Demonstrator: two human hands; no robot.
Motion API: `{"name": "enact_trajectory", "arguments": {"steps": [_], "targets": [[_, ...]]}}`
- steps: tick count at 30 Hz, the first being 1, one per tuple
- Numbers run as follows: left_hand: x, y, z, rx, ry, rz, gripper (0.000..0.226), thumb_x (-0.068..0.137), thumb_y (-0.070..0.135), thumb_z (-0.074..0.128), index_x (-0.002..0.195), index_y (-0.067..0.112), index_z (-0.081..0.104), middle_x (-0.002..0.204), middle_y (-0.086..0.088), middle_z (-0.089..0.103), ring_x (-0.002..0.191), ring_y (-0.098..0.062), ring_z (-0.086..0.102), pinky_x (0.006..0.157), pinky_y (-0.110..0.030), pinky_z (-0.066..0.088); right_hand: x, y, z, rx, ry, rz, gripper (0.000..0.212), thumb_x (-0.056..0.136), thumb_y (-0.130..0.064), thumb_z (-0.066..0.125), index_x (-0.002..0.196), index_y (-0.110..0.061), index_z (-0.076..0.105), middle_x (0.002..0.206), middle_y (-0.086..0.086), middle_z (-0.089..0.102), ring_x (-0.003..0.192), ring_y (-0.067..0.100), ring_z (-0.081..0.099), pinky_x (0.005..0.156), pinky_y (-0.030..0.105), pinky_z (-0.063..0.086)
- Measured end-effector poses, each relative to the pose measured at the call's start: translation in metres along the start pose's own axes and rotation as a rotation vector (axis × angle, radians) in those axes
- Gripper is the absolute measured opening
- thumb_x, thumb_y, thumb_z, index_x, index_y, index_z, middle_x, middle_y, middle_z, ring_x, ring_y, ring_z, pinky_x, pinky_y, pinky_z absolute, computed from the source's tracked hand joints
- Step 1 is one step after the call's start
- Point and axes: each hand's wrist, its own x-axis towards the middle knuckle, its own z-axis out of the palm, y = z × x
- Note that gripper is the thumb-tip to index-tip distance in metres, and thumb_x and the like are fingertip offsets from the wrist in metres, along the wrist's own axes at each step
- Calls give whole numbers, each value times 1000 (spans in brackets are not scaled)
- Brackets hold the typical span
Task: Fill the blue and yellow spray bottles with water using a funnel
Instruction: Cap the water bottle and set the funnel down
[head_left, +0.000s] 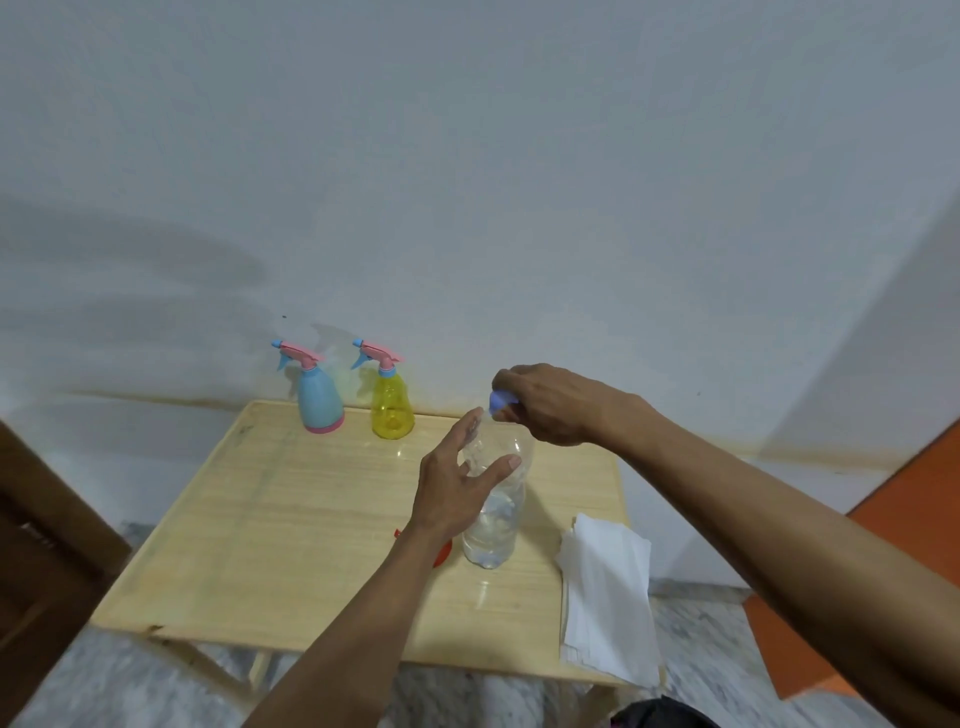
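Observation:
A blue spray bottle (319, 400) and a yellow spray bottle (392, 410), both with pink trigger heads on, stand side by side at the far edge of the wooden table (260, 519). Nearer to me stands a clear water bottle (493, 530), partly filled. My left hand (452, 488) holds its upper part, thumb across the front and fingers behind. My right hand (550, 402) pinches the bottle's blue cap (500, 399) at the neck. A red funnel (444, 553) lies on the table, mostly hidden under my left wrist.
A stack of white paper towels (608, 597) lies at the table's right front corner, overhanging the edge. A white wall rises just behind the table. Dark wooden furniture (41, 545) is at the left, an orange surface (909, 493) at the right.

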Motion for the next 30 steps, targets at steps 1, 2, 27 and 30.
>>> {"name": "enact_trajectory", "arguments": {"steps": [1,2,27,30], "targets": [[-1,0,1,1,9,6,80,75,35,86,145,25,48,143,13,54,134,-1,46,102,-37,51,-1,2,2,4,18,-8,31,105,-39,48,120,-13,53,117,5,59,104,26,58,85,38,48],[-1,-1,2,3,18,11,80,75,34,86,145,24,48,143,11,54,134,-2,46,102,-36,51,0,3,5,13,39,-10,32,105,-40,47,117,-12,53,114,5,60,101,27,58,82,38,47],[-19,-107,-59,443,33,-190,74,79,35,81,143,19,49,143,-1,55,130,-21,52,106,-33,39,12,-20,155,595,1044,101,97,71,-21,90,147,-14,31,144,3,44,131,28,48,112,31,39],[-19,-135,-44,467,-27,-235,70,81,31,80,143,19,50,144,-3,54,130,-20,50,103,-24,33,15,-18,160,594,1074,106,97,69,-15,92,146,-15,32,143,1,42,130,14,44,111,22,36]]}}
